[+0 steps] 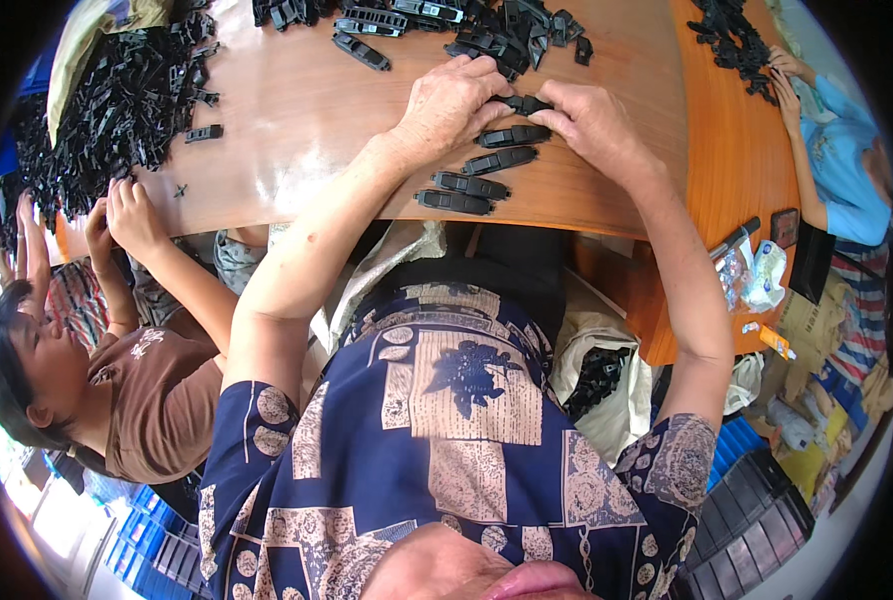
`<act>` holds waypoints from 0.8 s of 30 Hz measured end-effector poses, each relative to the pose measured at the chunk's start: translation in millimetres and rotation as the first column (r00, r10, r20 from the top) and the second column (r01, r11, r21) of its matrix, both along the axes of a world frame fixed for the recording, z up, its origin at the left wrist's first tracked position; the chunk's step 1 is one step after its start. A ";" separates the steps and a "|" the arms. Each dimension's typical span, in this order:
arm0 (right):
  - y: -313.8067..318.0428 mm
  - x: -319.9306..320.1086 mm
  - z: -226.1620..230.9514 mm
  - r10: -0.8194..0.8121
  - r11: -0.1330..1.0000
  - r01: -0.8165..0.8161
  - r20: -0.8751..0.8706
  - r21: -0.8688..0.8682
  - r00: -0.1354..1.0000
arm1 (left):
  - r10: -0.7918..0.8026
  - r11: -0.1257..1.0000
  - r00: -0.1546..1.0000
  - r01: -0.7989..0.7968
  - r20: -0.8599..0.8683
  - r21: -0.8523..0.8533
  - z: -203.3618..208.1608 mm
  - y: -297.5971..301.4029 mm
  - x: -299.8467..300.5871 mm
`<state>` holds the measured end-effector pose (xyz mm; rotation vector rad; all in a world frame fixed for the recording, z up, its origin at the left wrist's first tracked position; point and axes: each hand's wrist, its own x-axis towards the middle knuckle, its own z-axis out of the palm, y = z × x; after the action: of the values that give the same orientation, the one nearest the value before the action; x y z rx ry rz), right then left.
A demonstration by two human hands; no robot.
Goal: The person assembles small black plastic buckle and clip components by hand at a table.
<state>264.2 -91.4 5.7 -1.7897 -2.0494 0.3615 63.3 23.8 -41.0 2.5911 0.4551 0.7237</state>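
Note:
Over the wooden table, my left hand (454, 106) and my right hand (595, 125) meet at a small black plastic part (523, 104). Each hand pinches one end of it between thumb and fingers, which hide much of its shape. Just below them, several long black plastic pieces lie in a slanting row, among them a nearer one (455, 202) and a farther one (502, 161). Beyond my hands is a loose heap of black plastic parts (507, 35). A single black piece (361, 51) rests at that heap's left side.
A large pile of small black parts (117, 95) covers the table's left end, where a person in brown works. Another person in blue handles black parts (732, 40) at the far right. An open sack (607, 385) of black parts stands below the table edge.

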 end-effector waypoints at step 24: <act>74.9 86.1 -68.7 -0.249 0.966 0.242 0.063 0.093 0.967 | 0.131 0.988 0.991 -0.129 -0.013 0.081 8.5 11.8 6.5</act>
<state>350.3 -16.5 -63.0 -2.0019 -1.8307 0.1351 69.7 35.7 -32.5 2.6642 0.6174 0.7767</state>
